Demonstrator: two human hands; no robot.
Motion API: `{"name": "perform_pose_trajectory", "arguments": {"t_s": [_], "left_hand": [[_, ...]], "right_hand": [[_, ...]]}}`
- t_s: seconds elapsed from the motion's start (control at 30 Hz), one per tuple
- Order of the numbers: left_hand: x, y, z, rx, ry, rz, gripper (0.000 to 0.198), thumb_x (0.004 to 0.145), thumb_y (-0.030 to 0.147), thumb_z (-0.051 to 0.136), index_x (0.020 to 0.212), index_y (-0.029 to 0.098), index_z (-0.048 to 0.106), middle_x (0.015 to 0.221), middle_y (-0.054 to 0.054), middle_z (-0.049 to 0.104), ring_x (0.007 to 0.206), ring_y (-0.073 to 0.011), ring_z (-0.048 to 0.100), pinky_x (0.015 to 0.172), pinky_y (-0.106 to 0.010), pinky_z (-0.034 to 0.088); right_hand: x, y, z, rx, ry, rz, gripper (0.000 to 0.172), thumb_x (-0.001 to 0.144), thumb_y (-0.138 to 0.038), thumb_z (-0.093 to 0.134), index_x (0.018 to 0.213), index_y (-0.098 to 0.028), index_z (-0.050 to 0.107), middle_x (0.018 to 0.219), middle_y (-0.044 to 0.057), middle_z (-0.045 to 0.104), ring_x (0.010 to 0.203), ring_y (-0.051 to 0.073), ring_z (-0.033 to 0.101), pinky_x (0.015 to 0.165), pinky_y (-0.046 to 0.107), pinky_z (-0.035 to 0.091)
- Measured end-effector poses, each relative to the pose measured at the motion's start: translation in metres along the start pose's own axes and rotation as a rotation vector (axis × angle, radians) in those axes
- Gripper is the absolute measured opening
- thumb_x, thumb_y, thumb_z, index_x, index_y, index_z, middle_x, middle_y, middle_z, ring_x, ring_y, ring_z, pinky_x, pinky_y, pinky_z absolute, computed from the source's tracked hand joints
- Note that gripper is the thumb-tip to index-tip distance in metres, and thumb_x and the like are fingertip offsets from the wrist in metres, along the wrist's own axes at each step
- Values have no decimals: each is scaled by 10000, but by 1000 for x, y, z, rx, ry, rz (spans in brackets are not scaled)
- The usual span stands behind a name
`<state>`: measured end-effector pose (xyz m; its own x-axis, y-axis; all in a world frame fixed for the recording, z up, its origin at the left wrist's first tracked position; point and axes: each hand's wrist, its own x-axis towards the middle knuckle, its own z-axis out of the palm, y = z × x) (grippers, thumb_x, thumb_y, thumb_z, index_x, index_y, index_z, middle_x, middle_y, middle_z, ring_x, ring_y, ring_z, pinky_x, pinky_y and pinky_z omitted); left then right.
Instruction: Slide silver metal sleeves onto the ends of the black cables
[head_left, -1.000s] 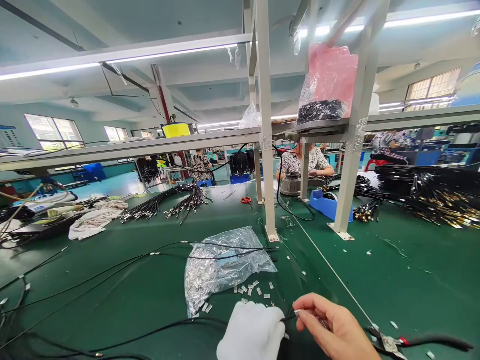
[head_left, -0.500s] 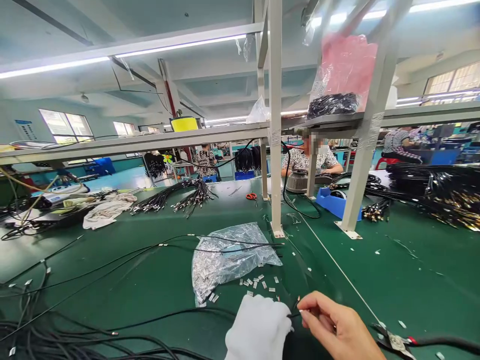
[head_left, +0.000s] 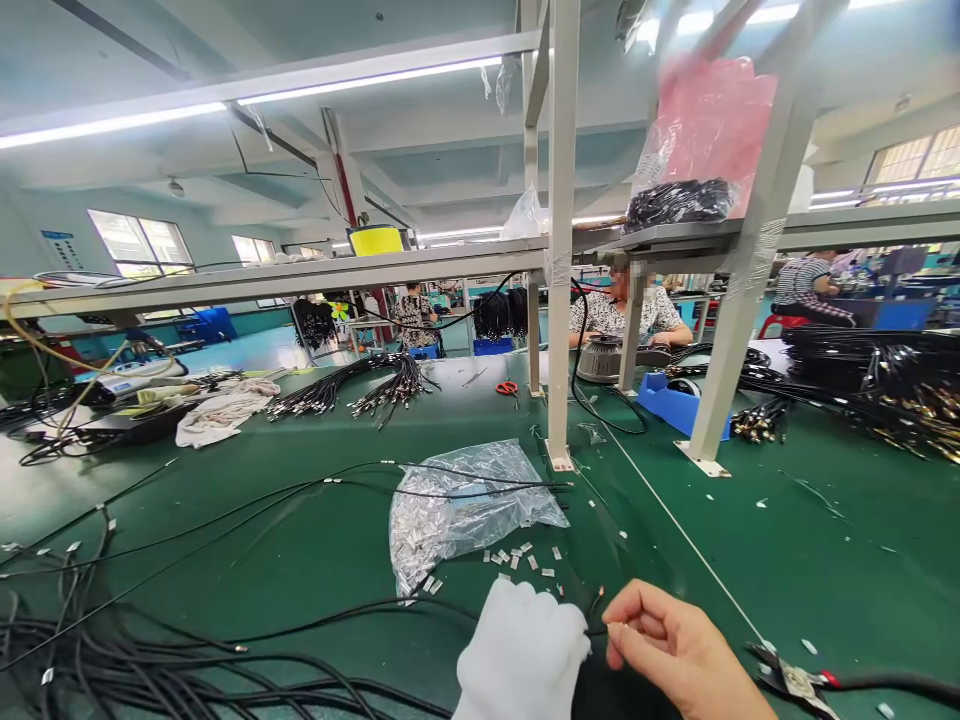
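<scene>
left hand (head_left: 521,650) — white-gloved, closed around black cable (head_left: 450,606) | right hand (head_left: 664,640) — bare, pinching small pale piece (head_left: 615,627) | clear bag (head_left: 484,525) ahead, cables (head_left: 517,489) across it | pliers (head_left: 799,683) at right

From the wearer's head, the camera faces forward and down across the counter (head_left: 840,575), the hands (head_left: 521,645) near at the bottom edge.
</scene>
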<state>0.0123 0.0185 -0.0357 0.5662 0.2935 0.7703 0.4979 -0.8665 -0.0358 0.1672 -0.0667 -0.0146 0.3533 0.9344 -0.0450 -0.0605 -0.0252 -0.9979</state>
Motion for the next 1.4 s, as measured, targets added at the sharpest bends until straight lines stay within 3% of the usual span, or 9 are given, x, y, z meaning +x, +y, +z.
{"name": "perform_pose_trajectory", "arguments": {"t_s": [0.23,0.33,0.43,0.67,0.83,1.03,1.2,1.3,1.4], "left_hand": [[0,-3,-23,-51,-575,-87,160,888,191,535,782,285,608,705,75,673,615,-155,624,507,-287,303],[4,-1,-11,48,-309,-49,161,772,153,578,659,259,534,609,46,621,566,-174,573,516,-299,289],[4,0,-2,89,-4,33,202,725,123,558,607,244,447,526,26,527,528,-184,495,585,-314,329],[-1,-2,-25,-63,-459,-66,200,908,167,543,726,251,540,681,86,633,606,-108,607,542,-227,370],[2,4,-12,95,-341,-2,183,757,104,546,635,241,534,597,14,624,572,-208,604,569,-315,381],[3,3,-25,-202,-542,-247,230,954,206,482,740,251,555,710,76,633,655,-107,613,572,-205,392],[-5,4,-2,28,-253,-52,166,721,143,539,586,238,527,559,13,582,556,-187,556,548,-311,335],[-4,4,-3,-219,-366,-259,193,872,191,506,735,260,622,717,37,654,719,-158,619,660,-256,419],[2,4,-17,-420,-475,-441,215,944,245,472,829,277,650,831,44,676,836,-152,627,760,-248,440]], "right_hand": [[3,-3,-16,-176,-228,-49,225,762,-429,732,775,-209,686,736,34,741,696,175,607,659,272,413],[5,-3,-11,-100,-187,-24,234,720,-420,738,730,-204,648,666,32,727,594,139,548,583,254,361],[4,-3,-6,21,-165,127,285,709,-460,708,744,-212,571,620,24,715,393,55,265,450,251,173],[-1,-4,-8,-180,-200,-115,225,765,-428,687,767,-212,624,680,26,728,620,140,525,600,268,329],[-1,-4,-2,33,-194,142,259,740,-442,673,759,-210,560,629,20,707,417,58,239,471,263,151],[-6,-8,-4,-116,-201,-68,259,777,-452,700,755,-216,594,683,29,730,628,146,532,625,283,345],[1,-4,-6,13,-253,71,334,726,-488,743,749,-203,571,640,36,731,464,79,409,508,244,268],[4,-3,-7,54,-222,101,473,697,-599,769,838,-181,597,691,43,745,409,27,171,452,250,94],[3,-5,-8,19,-168,51,548,689,-670,779,863,-170,637,710,56,752,432,32,173,456,252,109]]}}
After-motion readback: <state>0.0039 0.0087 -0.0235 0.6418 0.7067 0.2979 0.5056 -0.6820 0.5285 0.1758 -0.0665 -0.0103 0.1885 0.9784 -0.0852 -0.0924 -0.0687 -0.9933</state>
